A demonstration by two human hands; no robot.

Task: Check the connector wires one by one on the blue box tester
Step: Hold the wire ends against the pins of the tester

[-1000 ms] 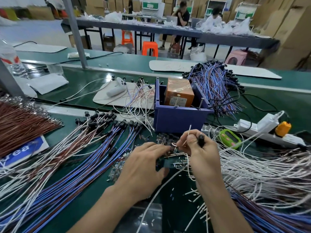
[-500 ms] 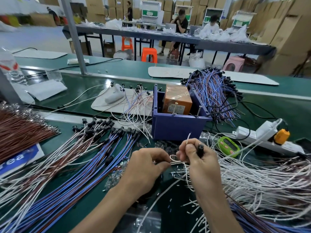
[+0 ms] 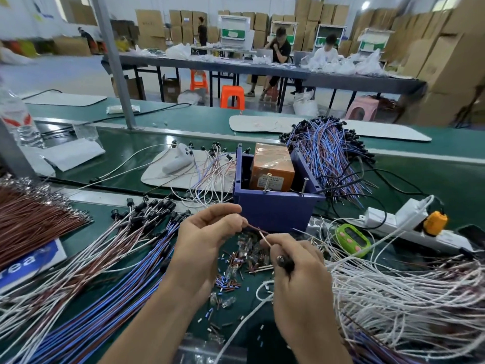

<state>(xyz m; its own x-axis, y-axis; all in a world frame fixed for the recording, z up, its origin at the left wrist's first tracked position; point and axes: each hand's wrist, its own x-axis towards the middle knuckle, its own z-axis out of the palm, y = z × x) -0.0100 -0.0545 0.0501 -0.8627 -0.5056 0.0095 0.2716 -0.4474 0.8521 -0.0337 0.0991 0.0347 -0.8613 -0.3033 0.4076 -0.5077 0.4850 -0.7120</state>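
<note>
both hands are gripping: left hand [image 3: 207, 248] pinches a thin reddish lead [image 3: 256, 228] between thumb and forefinger, right hand [image 3: 301, 282] pinches a pale lead [image 3: 264, 239] with a black connector [image 3: 284, 261] tucked in its fingers, and the two leads cross between the hands. right under the grip are little cut bits [image 3: 231, 277]. blue-and-white wire bundle [image 3: 118, 264] fans out left of the grip, white wire heap [image 3: 406, 298] to the right. just beyond the grip sits the blue box tester [image 3: 275, 214], apart from both hands, orange unit [image 3: 271, 169] inside it
</note>
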